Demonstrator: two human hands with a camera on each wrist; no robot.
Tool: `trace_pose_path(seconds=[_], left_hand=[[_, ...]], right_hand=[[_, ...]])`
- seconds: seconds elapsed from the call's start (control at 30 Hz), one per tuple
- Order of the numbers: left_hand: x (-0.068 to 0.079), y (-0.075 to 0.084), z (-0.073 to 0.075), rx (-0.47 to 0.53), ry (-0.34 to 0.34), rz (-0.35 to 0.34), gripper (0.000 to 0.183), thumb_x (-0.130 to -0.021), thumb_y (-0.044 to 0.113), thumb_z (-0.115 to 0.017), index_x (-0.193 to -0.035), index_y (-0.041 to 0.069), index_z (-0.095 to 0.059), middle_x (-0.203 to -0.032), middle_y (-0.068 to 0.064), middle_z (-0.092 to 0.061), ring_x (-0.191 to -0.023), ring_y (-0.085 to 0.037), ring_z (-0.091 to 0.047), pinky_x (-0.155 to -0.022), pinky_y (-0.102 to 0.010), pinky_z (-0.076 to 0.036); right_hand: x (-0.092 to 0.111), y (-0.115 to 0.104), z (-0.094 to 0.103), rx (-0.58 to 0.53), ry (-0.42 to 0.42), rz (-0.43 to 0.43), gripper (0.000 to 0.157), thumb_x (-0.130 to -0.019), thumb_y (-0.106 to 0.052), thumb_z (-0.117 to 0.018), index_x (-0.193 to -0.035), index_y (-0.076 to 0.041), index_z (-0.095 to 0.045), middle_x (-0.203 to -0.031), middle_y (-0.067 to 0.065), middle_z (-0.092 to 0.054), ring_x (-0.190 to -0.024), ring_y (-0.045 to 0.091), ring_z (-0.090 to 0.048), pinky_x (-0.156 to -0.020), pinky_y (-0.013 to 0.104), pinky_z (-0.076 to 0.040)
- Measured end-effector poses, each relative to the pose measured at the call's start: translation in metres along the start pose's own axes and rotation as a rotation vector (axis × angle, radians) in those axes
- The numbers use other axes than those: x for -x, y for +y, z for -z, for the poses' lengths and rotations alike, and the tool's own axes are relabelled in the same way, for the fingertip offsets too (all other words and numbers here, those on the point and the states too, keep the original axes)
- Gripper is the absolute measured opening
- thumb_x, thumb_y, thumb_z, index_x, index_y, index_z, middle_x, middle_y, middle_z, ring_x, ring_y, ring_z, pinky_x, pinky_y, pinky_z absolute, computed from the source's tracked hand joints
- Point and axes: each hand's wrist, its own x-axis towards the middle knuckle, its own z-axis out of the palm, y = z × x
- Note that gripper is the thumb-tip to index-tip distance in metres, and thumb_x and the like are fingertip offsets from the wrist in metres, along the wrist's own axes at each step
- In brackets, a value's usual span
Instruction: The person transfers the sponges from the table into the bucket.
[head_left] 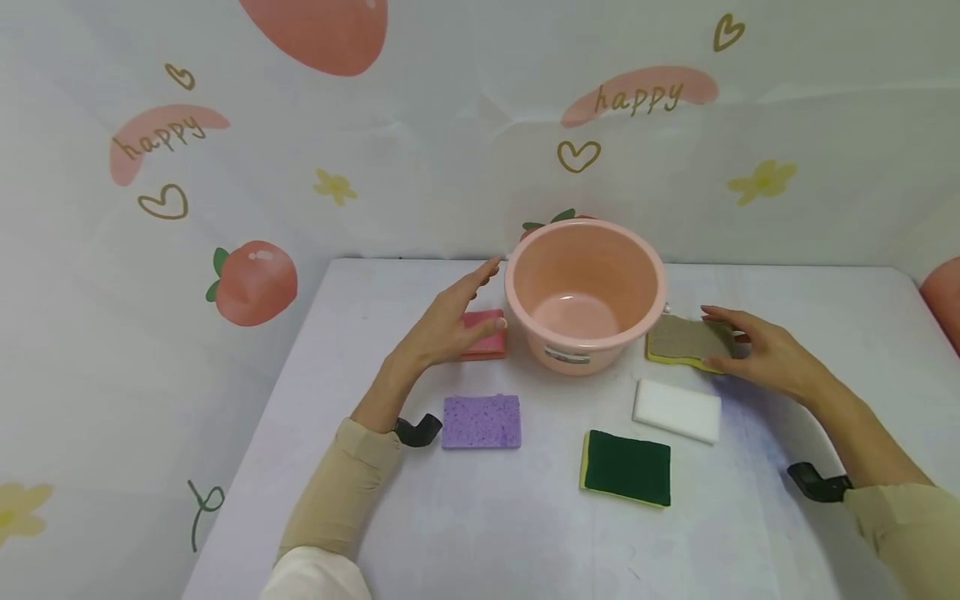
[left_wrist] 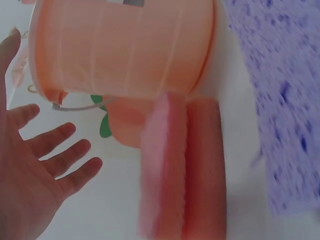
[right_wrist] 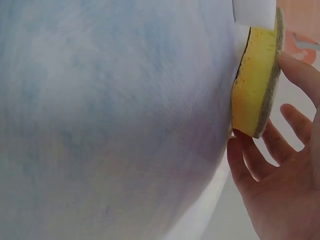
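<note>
My left hand (head_left: 450,321) is spread beside the pink bucket (head_left: 542,332), its palm above a pink sponge (head_left: 487,346) and nothing in its grasp. In the left wrist view, that sponge (left_wrist: 162,185) appears as two layers, apart from the fingers. My right hand (head_left: 776,354) is at the right end of a grey-topped yellow sponge (head_left: 686,337) lying on the table. In the right wrist view, the thumb (right_wrist: 300,75) is at the grey face and loosely bent fingers lie around the end of the sponge (right_wrist: 255,82); a firm grip does not show.
A purple sponge (head_left: 482,422) lies in front of the pink one. A white sponge (head_left: 677,410) and a green-topped sponge (head_left: 628,468) lie on the near right side of the white table (head_left: 525,542). A printed cloth (head_left: 450,150) hangs behind the table.
</note>
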Motion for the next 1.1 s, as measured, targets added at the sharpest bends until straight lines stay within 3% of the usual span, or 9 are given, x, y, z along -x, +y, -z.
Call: trace_pose_path(seconds=[0.17, 0.3, 0.53, 0.9, 1.0, 1.1], left_hand=[[-0.008, 0.002, -0.004, 0.064, -0.013, -0.017, 0.078, -0.084, 0.044, -0.059, -0.146, 0.028, -0.015, -0.145, 0.006, -0.029, -0.124, -0.021, -0.039, -0.096, -0.036, -0.039], [-0.012, 0.004, -0.007, 0.110, -0.016, -0.014, 0.077, -0.085, 0.043, -0.058, -0.146, 0.027, -0.014, -0.146, 0.010, -0.026, -0.124, -0.017, -0.040, -0.095, -0.040, -0.041], [-0.017, 0.007, -0.012, 0.146, 0.004, -0.005, 0.079, -0.085, 0.043, -0.059, -0.147, 0.027, -0.013, -0.146, 0.011, -0.025, -0.122, -0.012, -0.041, -0.095, -0.039, -0.042], [-0.020, 0.010, -0.017, 0.219, 0.017, 0.099, 0.079, -0.080, 0.049, -0.062, -0.144, 0.037, -0.018, -0.141, 0.006, -0.034, -0.117, -0.016, -0.046, -0.086, -0.036, -0.048], [-0.020, 0.010, -0.019, 0.258, 0.012, 0.126, 0.079, -0.080, 0.045, -0.064, -0.144, 0.038, -0.018, -0.138, 0.002, -0.039, -0.116, -0.017, -0.047, -0.085, -0.038, -0.049], [-0.019, 0.011, -0.019, 0.298, 0.010, 0.133, 0.079, -0.081, 0.039, -0.065, -0.144, 0.034, -0.019, -0.137, -0.003, -0.041, -0.117, -0.020, -0.047, -0.087, -0.042, -0.048]], right_hand=[[0.000, 0.000, -0.001, 0.006, 0.013, 0.010, 0.074, -0.071, -0.029, -0.078, -0.135, -0.016, -0.043, -0.131, 0.009, -0.047, -0.112, 0.028, -0.043, -0.084, 0.026, -0.035], [0.000, 0.000, -0.001, 0.008, 0.005, 0.014, 0.076, -0.070, -0.030, -0.079, -0.135, -0.018, -0.043, -0.130, 0.010, -0.046, -0.111, 0.030, -0.044, -0.085, 0.043, -0.035], [0.000, 0.000, -0.002, 0.029, 0.018, 0.028, 0.074, -0.068, -0.029, -0.080, -0.133, -0.018, -0.046, -0.126, 0.009, -0.049, -0.109, 0.030, -0.047, -0.084, 0.039, -0.035], [0.000, -0.001, -0.001, 0.020, 0.012, -0.002, 0.067, -0.070, -0.031, -0.079, -0.129, -0.016, -0.050, -0.125, 0.012, -0.048, -0.109, 0.036, -0.046, -0.083, 0.052, -0.036], [0.001, -0.002, -0.001, 0.011, 0.014, -0.016, 0.067, -0.070, -0.032, -0.078, -0.129, -0.017, -0.051, -0.126, 0.011, -0.048, -0.109, 0.035, -0.045, -0.083, 0.047, -0.036], [0.002, -0.004, 0.000, 0.010, 0.024, -0.019, 0.066, -0.071, -0.032, -0.078, -0.129, -0.017, -0.051, -0.126, 0.009, -0.048, -0.109, 0.030, -0.046, -0.083, 0.033, -0.036]])
